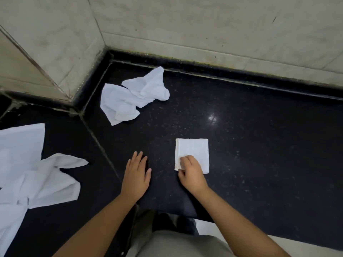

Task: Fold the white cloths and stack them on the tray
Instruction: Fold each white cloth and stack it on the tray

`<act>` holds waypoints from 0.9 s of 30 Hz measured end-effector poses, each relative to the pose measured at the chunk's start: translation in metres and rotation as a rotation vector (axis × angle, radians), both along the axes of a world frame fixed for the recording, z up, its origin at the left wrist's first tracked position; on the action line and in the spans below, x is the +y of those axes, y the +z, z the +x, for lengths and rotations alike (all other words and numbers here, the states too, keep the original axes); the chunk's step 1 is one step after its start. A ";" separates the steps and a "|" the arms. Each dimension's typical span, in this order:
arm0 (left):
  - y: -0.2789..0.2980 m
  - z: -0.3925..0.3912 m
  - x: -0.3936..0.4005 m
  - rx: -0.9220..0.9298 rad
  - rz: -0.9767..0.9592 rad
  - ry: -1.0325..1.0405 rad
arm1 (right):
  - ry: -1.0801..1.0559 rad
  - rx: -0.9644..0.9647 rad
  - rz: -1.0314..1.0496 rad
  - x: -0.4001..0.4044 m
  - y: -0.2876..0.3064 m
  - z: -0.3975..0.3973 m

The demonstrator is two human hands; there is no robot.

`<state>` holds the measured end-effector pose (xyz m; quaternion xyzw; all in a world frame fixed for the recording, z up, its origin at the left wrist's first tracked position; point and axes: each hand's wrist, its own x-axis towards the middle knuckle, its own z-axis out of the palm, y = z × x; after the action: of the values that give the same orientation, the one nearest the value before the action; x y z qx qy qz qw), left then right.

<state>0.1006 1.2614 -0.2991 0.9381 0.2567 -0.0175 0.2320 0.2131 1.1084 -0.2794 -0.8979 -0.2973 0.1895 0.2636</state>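
Observation:
A small white cloth (193, 151) lies folded into a square on the black counter (259, 145). My right hand (191, 173) pinches its near left corner, fingers curled on the fabric. My left hand (136, 175) rests flat on the counter to the left, fingers spread, holding nothing. A crumpled white cloth (130, 97) lies farther back near the corner. More unfolded white cloths (33, 175) are heaped at the left edge. No tray is in view.
Pale tiled walls (204, 25) meet in a corner behind the counter. A seam in the counter (96, 140) runs diagonally between the left heap and my hands. The counter's front edge (241, 232) is near my body, with pale floor below.

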 end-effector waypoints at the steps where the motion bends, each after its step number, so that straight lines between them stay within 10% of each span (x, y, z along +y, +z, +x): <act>1: -0.001 -0.001 -0.001 -0.011 -0.006 -0.003 | 0.024 0.007 0.007 -0.003 0.001 0.003; 15: 0.007 0.055 -0.053 -0.224 -0.018 -0.495 | -0.078 -0.315 0.085 -0.069 -0.016 0.012; 27: 0.019 0.115 -0.043 -0.012 -0.051 -0.188 | -0.057 -0.584 -0.062 -0.059 -0.012 0.013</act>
<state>0.2157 1.2183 -0.2796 0.9518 0.1657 -0.0403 0.2548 0.2260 1.0499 -0.2913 -0.9301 -0.3293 -0.0754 0.1444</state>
